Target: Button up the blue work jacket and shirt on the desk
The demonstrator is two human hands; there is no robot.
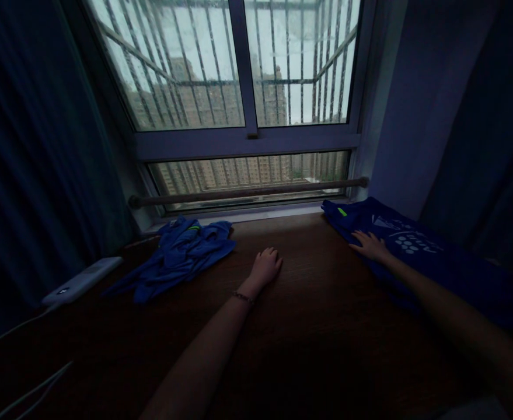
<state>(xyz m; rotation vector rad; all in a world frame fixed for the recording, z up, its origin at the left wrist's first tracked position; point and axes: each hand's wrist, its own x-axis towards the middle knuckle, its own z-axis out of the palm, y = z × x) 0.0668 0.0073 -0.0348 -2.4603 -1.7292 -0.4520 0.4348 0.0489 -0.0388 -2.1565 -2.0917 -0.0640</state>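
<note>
My left hand (265, 265) lies palm down on the dark wooden sill (309, 326), fingers loosely together, gripping nothing — just resting flat on bare wood, a thin bracelet (243, 298) at the wrist. My right hand (370, 245) is out to the side, flat on the near edge of a dark blue shirt (431, 256), fingers spread on the cloth and not closed around it. That shirt lies spread along the right side of the sill, white print showing just beyond my fingers and a small green tag (342, 211) near its far corner by the window. Over on the left sits a second blue garment, the heap (181, 251) — crumpled, a bit of green on top, near my left hand but apart from it. Further left, a white remote (81, 281) lies on the wood with white cables (28, 396) trailing towards me. Ahead, a wooden rod (247, 191) runs across the foot of the barred window (247, 87), and dark curtains (32, 163) hang either side.
</note>
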